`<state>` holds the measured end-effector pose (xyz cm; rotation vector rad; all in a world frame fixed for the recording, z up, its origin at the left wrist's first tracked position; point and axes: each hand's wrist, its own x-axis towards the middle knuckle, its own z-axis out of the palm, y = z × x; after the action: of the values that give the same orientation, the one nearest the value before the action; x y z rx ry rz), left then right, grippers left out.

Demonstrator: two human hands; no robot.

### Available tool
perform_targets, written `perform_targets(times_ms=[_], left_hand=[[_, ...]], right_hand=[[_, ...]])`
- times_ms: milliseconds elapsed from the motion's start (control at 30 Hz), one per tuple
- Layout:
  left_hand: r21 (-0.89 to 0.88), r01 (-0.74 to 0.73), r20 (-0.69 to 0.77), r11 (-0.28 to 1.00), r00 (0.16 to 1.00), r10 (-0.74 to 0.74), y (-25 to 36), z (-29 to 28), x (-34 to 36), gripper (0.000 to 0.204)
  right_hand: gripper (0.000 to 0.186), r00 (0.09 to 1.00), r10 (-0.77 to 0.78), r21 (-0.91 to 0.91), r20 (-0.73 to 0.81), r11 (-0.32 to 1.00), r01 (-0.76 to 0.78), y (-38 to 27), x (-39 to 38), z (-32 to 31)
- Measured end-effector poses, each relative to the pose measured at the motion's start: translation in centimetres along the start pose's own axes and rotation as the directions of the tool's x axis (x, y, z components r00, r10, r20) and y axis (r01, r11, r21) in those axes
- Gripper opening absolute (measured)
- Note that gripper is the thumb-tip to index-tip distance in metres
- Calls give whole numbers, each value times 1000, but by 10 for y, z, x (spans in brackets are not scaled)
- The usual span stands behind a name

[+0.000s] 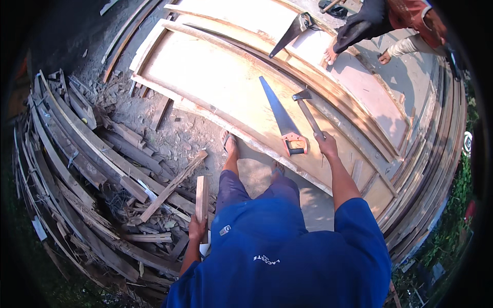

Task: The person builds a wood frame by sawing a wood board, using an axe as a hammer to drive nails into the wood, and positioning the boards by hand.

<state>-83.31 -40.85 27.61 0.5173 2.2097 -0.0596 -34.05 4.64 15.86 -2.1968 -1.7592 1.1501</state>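
My right hand [327, 145] is wrapped round the wooden handle of a hatchet [310, 115], its dark head pointing away from me over a framed wooden panel [215, 66]. Just left of it, a handsaw [280, 113] with a bluish blade and an orange and black handle lies on the panel. Low at my left side, my left hand [196, 228] grips a short wooden block [202, 195], held upright. Its lower end is hidden by the hand.
Scrap timber [102, 169] is heaped on the left, and long boards [431, 154] are stacked on the right. A second framed panel [354, 97] lies beyond, with another handsaw [290, 35] on it. Another person [380, 20] is at the far right, one hand near the ground.
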Motion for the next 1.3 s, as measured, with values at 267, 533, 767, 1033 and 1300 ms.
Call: perform_targets(times_ms=[267,533,767,1033,1300], left_hand=[[3,-163,26,987,986,163,80,-95,114,60],[-100,-169,-56,980,985,164,131,-149,213,55],[-299,-305,-22,904,949,313,221,-171,282,63],[-670,-342,166,659,796,582,400,-101,348,76],[-455,-651,76,607,651,756,456,-2,406,85]], right_hand=[[55,996,10,-83,85,997,-3,-101,109,86],[54,972,-84,-157,218,980,120,-324,163,184],[46,984,-131,206,121,973,104,-345,56,162],[32,961,170,245,220,943,-223,-228,-64,102],[35,798,463,487,386,632,-603,-191,-143,146]])
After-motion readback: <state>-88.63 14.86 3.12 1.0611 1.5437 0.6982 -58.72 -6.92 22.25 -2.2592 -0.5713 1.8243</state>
